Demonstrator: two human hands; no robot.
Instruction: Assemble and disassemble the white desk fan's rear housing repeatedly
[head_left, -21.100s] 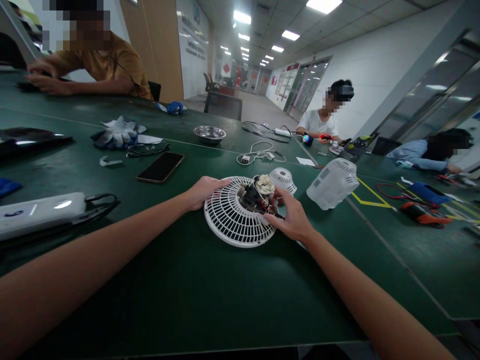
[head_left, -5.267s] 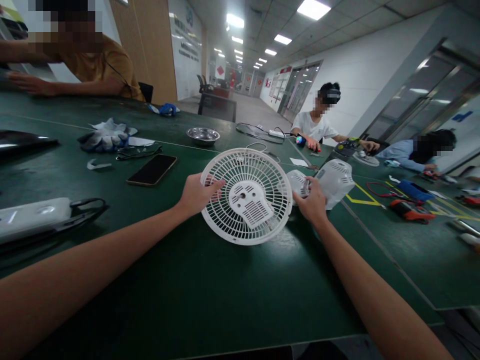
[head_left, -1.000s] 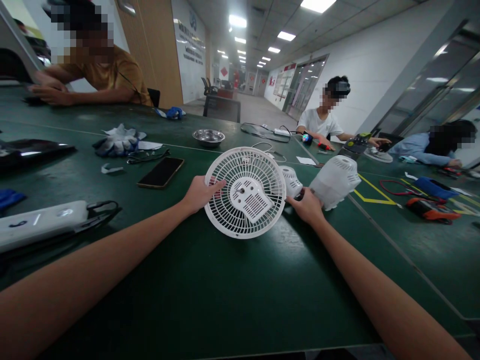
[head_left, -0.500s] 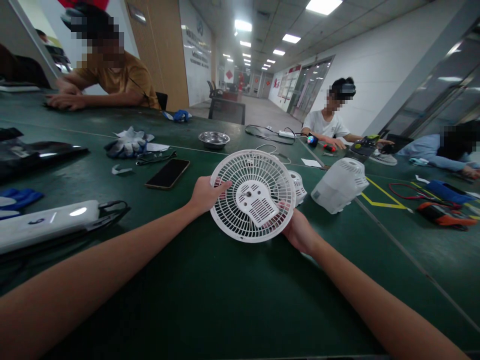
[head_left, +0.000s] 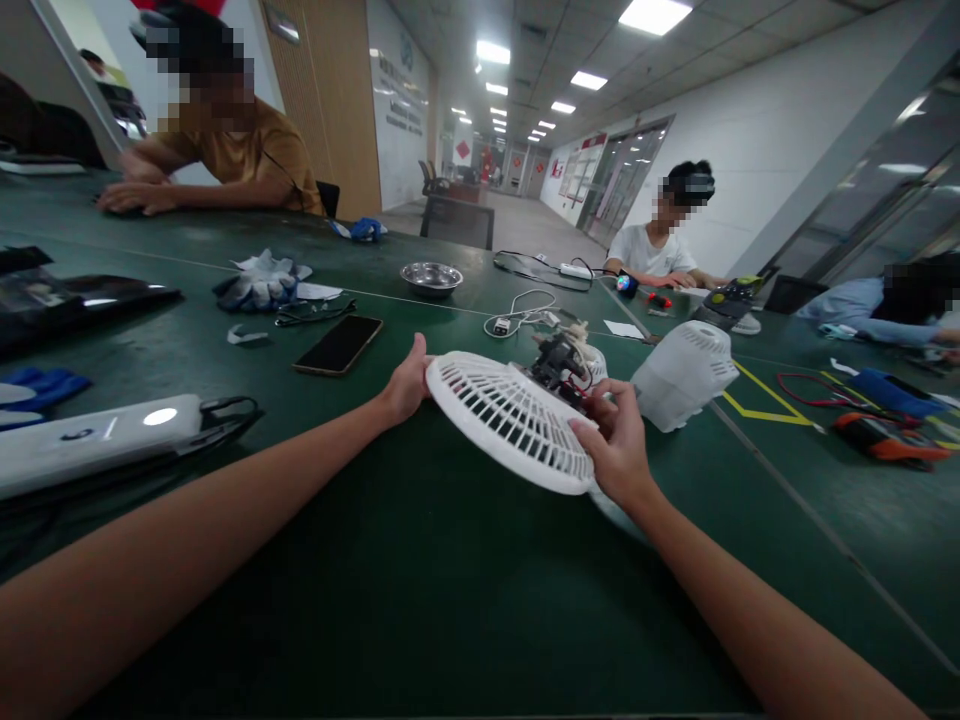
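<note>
A round white fan grille [head_left: 510, 415] is held tilted above the table, its slotted face seen at a low angle. Dark motor parts with wires [head_left: 562, 362] stick up from its far side. My right hand [head_left: 616, 440] grips the right rim, thumb on the near side and fingers bent near the wiring. At the left rim, my left hand [head_left: 407, 385] supports the grille with its thumb raised clear; its other fingers are mostly hidden. Behind the motor parts, a white slotted part [head_left: 597, 366] is partly covered. A translucent white housing [head_left: 686, 375] stands right of my right hand.
A phone [head_left: 339, 345], grey-and-blue gloves [head_left: 262, 280] and a white device [head_left: 105, 440] lie to the left. Beyond the grille are a metal bowl [head_left: 431, 280] and white cable [head_left: 525, 310]. An orange multimeter [head_left: 889, 437] lies right. Other people sit around the table.
The grille has tipped from facing me to nearly flat, bringing its motor parts into view. My right hand has moved from behind it onto the right rim; my left thumb has lifted off.
</note>
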